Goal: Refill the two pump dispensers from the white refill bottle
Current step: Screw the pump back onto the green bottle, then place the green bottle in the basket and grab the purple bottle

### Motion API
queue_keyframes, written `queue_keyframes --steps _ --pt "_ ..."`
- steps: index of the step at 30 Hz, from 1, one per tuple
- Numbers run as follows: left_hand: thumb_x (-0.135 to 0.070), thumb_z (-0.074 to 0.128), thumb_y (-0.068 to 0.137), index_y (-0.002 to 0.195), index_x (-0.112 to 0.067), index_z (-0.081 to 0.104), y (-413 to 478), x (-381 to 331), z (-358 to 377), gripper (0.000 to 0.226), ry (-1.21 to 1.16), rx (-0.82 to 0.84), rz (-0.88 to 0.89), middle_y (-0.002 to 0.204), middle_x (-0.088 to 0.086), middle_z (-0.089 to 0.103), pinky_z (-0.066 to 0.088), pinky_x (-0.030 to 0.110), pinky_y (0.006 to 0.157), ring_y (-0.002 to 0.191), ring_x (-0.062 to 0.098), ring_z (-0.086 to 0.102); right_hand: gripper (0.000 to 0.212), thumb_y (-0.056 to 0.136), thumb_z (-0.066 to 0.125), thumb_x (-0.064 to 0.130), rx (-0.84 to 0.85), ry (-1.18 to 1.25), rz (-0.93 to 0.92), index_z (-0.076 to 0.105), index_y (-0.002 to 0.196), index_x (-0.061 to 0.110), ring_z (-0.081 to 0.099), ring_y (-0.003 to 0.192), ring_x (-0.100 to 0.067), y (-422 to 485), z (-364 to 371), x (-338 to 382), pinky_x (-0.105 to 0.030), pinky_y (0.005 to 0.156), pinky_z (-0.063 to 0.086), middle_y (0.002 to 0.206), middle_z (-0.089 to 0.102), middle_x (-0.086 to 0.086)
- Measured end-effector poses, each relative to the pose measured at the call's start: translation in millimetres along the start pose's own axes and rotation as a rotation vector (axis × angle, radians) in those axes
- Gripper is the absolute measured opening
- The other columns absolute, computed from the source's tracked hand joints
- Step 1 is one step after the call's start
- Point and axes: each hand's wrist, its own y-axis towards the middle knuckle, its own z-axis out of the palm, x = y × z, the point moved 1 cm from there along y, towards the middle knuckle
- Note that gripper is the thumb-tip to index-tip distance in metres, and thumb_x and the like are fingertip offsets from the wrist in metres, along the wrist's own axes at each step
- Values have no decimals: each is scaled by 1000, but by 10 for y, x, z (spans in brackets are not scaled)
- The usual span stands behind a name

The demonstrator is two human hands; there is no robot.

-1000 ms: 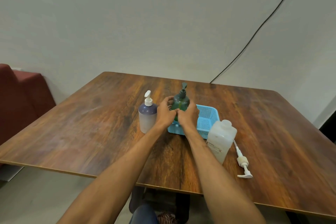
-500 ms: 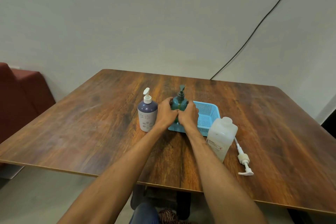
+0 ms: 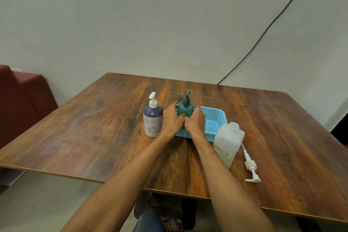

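Observation:
A teal pump dispenser (image 3: 185,107) with a dark pump head stands upright in the left end of a light blue basket (image 3: 214,118). My left hand (image 3: 171,117) and my right hand (image 3: 195,121) wrap around its body from both sides, thumbs touching in front. Just left of my left hand stands a purple and white pump dispenser (image 3: 153,118) with a white pump. The white refill bottle (image 3: 227,142) stands uncapped to the right of my right forearm. Its loose white pump (image 3: 251,165) lies on the table beside it.
Everything sits on a brown wooden table (image 3: 94,128) against a pale wall. A dark red seat (image 3: 20,100) is at the left. A black cable (image 3: 263,32) runs down the wall to the table's far edge.
The teal dispenser has come down into the basket between both hands. The view has tilted slightly, so everything sits a little higher in frame.

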Motion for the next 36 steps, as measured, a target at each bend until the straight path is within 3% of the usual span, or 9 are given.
queue_keyframes --steps 2,6,11,13,17,21,25,30,36 --pt "6 63 89 133 5 53 -43 -37 -13 45 -10 -17 3 128 17 65 43 2 74 110 16 62 51 86 69 7 -18 10 -16 47 132 12 58 115 -26 -39 -36 5 -46 96 52 123 60 -8" --pt "-3 66 92 148 -2 42 -142 -119 -56 60 -46 -36 16 144 14 55 45 25 100 132 27 55 54 91 66 10 -46 35 -68 40 139 14 55 118 -25 -164 -126 47 -43 97 52 127 56 -8" --pt "-7 68 93 145 -6 47 -341 -222 -182 57 -115 -102 78 145 11 56 45 26 100 131 25 55 68 94 63 9 -87 87 -145 30 153 16 47 132 -25 -406 -240 139 -41 106 46 144 49 -9" --pt "-9 70 92 141 -10 53 -432 -223 -264 53 -155 -123 106 141 7 60 48 23 97 126 21 59 62 92 64 4 -123 124 -208 40 148 17 49 130 -22 -507 -264 148 -42 107 46 140 53 -4" --pt "-5 70 91 131 -8 63 -653 -139 -508 41 -244 -198 105 121 0 68 53 11 86 108 10 67 45 88 68 2 -144 197 -282 57 129 17 59 114 -15 -693 -263 98 -43 94 56 122 62 2" --pt "-6 72 89 123 -10 68 -795 117 -730 34 -273 -310 58 114 0 72 59 25 89 98 4 69 42 87 72 5 -86 212 -252 59 126 17 61 109 -11 -810 -156 47 -37 90 58 121 63 1" --pt "-8 73 89 125 -10 64 -826 383 -836 38 -264 -380 -15 119 4 68 59 35 92 103 11 66 42 86 73 7 -14 223 -260 60 125 17 60 107 -10 -854 -6 64 -28 88 57 118 62 0" --pt "-19 81 82 140 -15 51 -661 596 -877 65 -192 -302 -50 138 3 57 53 38 102 121 18 57 46 85 73 7 62 186 -318 60 128 14 57 108 -9 -806 116 147 -30 90 56 124 62 0" --pt "-22 80 84 155 -18 30 -420 664 -918 86 -207 -48 -66 157 6 41 41 43 114 140 22 44 63 87 72 9 190 84 -335 47 145 16 48 132 -15 -652 246 251 -38 110 44 144 53 -2"
